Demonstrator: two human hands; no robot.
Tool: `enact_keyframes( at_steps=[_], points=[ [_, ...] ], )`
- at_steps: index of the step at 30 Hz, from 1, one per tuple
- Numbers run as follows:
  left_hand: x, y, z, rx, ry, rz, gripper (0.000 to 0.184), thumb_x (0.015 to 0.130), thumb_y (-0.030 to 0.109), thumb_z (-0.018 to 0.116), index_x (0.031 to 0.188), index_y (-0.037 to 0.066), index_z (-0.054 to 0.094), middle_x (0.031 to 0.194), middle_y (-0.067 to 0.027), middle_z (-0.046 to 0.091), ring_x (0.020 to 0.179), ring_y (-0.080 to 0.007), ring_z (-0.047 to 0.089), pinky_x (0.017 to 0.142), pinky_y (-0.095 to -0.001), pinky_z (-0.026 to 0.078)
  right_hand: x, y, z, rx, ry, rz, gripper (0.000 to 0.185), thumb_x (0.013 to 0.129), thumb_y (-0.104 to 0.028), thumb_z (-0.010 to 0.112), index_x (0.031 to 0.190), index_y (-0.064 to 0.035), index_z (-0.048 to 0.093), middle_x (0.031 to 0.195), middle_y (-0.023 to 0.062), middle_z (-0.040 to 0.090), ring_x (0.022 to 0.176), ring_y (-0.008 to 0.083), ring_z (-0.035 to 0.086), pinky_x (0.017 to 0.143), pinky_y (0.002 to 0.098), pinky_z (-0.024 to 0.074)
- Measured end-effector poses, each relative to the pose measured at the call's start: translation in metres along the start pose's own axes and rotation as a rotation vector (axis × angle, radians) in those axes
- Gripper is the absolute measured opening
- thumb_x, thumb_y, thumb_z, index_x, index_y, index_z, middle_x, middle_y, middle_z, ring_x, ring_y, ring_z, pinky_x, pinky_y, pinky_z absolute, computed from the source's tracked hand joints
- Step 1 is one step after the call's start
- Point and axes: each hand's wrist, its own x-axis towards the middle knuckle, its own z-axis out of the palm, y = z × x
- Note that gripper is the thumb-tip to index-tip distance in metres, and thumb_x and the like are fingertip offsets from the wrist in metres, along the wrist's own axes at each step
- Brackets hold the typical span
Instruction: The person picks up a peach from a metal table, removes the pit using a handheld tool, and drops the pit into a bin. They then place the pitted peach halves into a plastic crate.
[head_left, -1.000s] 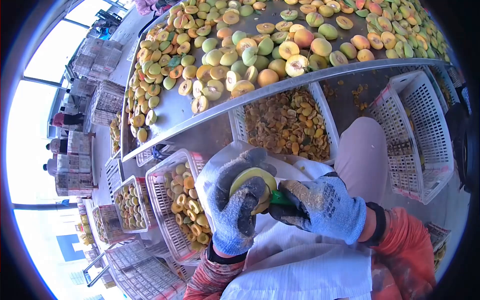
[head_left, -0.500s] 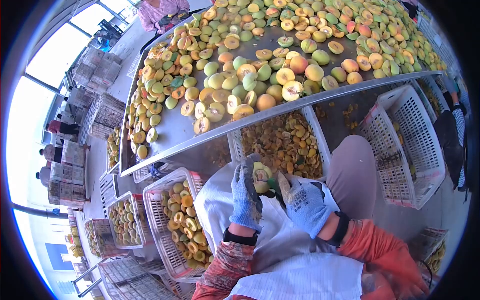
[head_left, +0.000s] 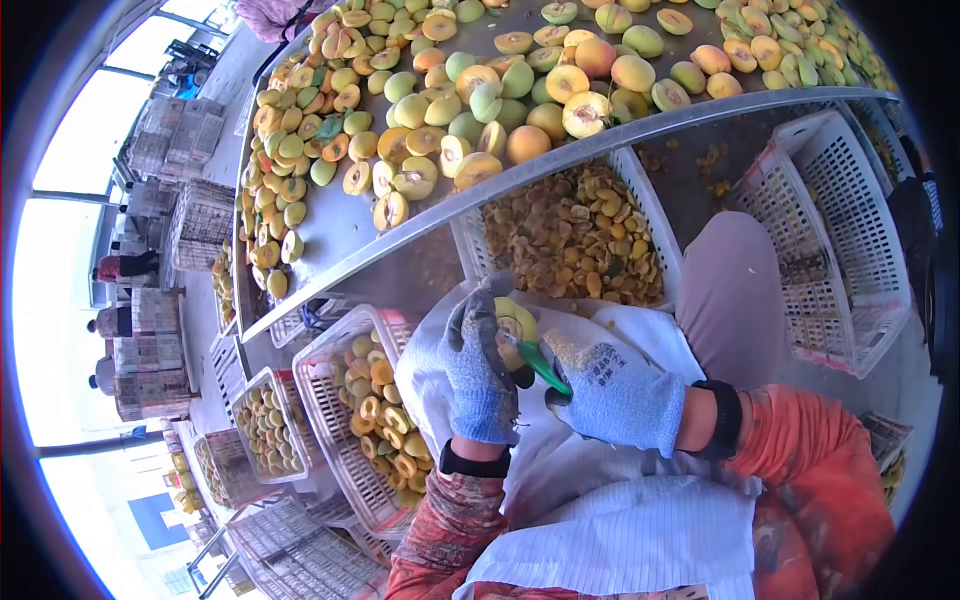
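In a blue-grey work glove, my left hand (head_left: 480, 365) is closed around a green-yellow peach half (head_left: 515, 322), held above my lap with its cut side facing right. My right hand (head_left: 620, 390), gloved in light blue, grips a tool with a green handle (head_left: 543, 367). The tool reaches left to the peach half and touches its lower edge; its working tip is hidden. A white apron (head_left: 620, 530) covers my lap beneath both hands. Just beyond them stands a crate (head_left: 648, 220) filled with brownish-yellow peach scraps and pits.
A metal table (head_left: 345, 220) spreads ahead, heaped with halved and whole peaches (head_left: 530, 145). Left of my lap a crate (head_left: 330, 400) holds peach halves; another filled crate (head_left: 240, 425) is farther left. A white crate (head_left: 860, 230) stands right. People and stacked crates (head_left: 195, 225) show at far left.
My view has tilted down and shifted, so the table sits higher. The right hand has turned, and more of the green tool now shows against the peach half, still in my left hand.
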Motion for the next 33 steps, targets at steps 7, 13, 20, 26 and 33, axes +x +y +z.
enact_keyframes(
  at_steps=[7,13,20,26,33],
  points=[
    [0.015,-0.03,-0.012,0.392,0.049,0.408,0.037,0.095,0.026,0.048,0.115,-0.005,0.053,0.115,-0.0151,0.058,0.099,-0.0171,0.058,0.084,-0.0289,0.047,0.011,0.015,0.005,0.205,-0.227,0.027,0.049,0.077,-0.029,0.061,0.117,-0.004,0.052,0.103,0.0183,0.06,0.092,0.0348,0.058,0.089,0.0442,0.0421],
    [0.029,-0.029,-0.003,0.078,0.081,-0.114,0.04,0.094,0.034,0.049,0.113,-0.001,0.056,0.09,-0.0081,0.061,0.069,-0.0206,0.064,0.053,-0.0253,0.052,0.019,0.026,-0.011,-0.14,-0.272,-0.014,0.055,0.075,-0.036,0.064,0.117,-0.002,0.051,0.109,0.0224,0.057,0.097,0.0364,0.057,0.091,0.0425,0.0412],
    [0.031,-0.041,-0.003,0.367,0.162,0.522,0.044,0.096,0.033,0.041,0.111,-0.005,0.056,0.104,-0.0129,0.06,0.083,-0.0183,0.061,0.072,-0.028,0.051,0.023,0.028,0.007,0.216,-0.03,-0.296,0.034,0.079,-0.016,0.056,0.106,0.0024,0.049,0.076,0.0208,0.061,0.064,0.0321,0.062,0.056,0.0424,0.0474],
    [0.027,-0.014,-0.01,0.357,-0.041,0.12,0.044,0.096,0.033,0.04,0.114,-0.005,0.054,0.106,-0.0127,0.06,0.085,-0.0187,0.061,0.073,-0.0282,0.05,0.032,0.004,-0.05,0.663,-0.542,0.215,0.025,0.077,-0.013,0.06,0.097,-0.0009,0.05,0.064,0.0056,0.051,0.045,0.013,0.049,0.037,0.0273,0.038],
    [0.03,-0.009,-0.005,0.236,-0.096,0.247,0.047,0.095,0.038,0.042,0.116,-0.003,0.053,0.104,-0.0126,0.06,0.084,-0.0203,0.062,0.071,-0.029,0.052,0.029,0.009,-0.056,1.17,-0.616,0.371,0.031,0.073,-0.013,0.071,0.099,-0.0039,0.056,0.066,0.003,0.056,0.045,0.0095,0.05,0.038,0.0224,0.0377]
  ],
)
